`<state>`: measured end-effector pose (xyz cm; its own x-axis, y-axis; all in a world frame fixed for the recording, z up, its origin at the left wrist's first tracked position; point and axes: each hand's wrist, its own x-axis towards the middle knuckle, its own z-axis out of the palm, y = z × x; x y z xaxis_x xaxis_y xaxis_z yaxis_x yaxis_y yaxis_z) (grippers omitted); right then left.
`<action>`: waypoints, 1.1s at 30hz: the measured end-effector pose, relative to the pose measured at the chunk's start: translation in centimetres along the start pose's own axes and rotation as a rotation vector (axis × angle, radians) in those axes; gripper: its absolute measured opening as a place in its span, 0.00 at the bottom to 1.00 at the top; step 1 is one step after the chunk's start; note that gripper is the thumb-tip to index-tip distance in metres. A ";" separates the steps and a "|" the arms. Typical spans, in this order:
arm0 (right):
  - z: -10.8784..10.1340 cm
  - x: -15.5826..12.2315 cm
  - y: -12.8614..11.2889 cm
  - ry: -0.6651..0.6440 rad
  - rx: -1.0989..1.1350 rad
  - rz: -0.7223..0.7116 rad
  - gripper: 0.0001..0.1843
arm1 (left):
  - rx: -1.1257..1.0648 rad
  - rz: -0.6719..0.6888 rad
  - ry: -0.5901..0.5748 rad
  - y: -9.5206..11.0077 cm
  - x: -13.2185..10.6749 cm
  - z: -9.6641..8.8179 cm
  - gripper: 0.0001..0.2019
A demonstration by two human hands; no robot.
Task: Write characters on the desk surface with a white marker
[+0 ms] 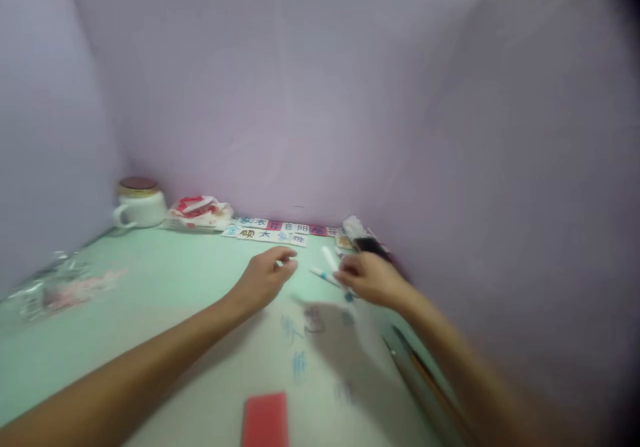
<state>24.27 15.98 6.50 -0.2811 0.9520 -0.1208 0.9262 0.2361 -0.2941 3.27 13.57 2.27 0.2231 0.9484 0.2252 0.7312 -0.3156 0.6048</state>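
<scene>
Left hand point(267, 277): loosely open, fingers curved.
Right hand point(373, 279): fingers bent at white markers point(329, 258) (blur hides whether they grip).
White markers: by the right fingertips, near handwritten paper point(265, 374).

Dim, soft, slightly grey light covers the lilac partition point(300, 100); the opening above it, at top right, is brightest. A broad, soft-edged shadow point(345, 347) spreads from below the right hand point(375, 279) towards the desk's point(190, 260) near edge. Glints dot the clear plastic point(33, 297) along the desk's left edge. The handwritten characters point(299, 366) and right forearm point(460, 354) are blurred. Wide-angle stretching lengthens both arms; dark vignetting rounds the upper right corner.
</scene>
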 end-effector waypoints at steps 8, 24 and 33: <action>8.1 -11.2 -4.0 -0.468 1.223 -0.287 0.18 | -0.867 -0.318 -0.331 4.2 -13.9 -0.4 0.22; 12.0 -13.2 -5.3 -0.190 1.649 -0.165 0.16 | -1.094 -0.499 -0.352 3.4 -17.2 1.4 0.22; 11.6 -15.1 -7.2 0.048 1.383 -0.035 0.17 | -0.394 -0.123 -0.321 5.7 -18.3 -0.5 0.21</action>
<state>18.95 -2.35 -0.54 -0.2635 0.9621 -0.0698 -0.0891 -0.0964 -0.9913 3.01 -5.60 1.97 0.3822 0.9211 -0.0743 0.4803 -0.1294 0.8675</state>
